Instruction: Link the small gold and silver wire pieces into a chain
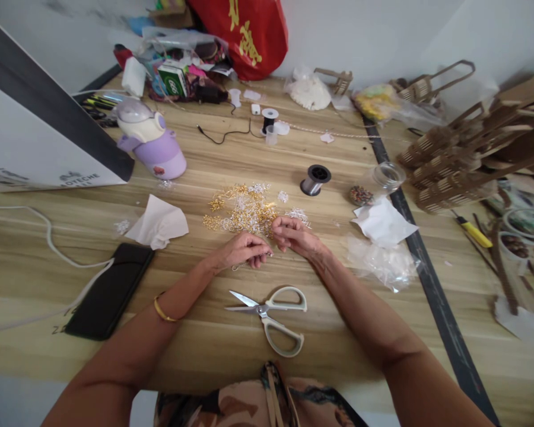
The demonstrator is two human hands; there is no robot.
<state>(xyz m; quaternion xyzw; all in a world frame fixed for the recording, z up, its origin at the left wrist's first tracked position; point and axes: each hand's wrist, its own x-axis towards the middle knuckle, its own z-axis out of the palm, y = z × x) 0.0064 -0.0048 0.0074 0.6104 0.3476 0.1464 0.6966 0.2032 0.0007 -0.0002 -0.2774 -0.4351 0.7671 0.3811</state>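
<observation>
My left hand rests on the wooden table with its fingers curled around small silver beads or wire that I cannot make out clearly. My right hand is right beside it, fingers pinched together at the edge of a pile of gold and silver beads. The two hands almost touch. White-handled scissors lie open on the table just in front of my hands, nearer to me. A spool of silver wire stands beyond the bead pile.
A black phone and a white cable lie at left, with a crumpled tissue and a purple bottle. A glass jar, white paper and plastic bag sit right. Wooden baskets crowd the far right.
</observation>
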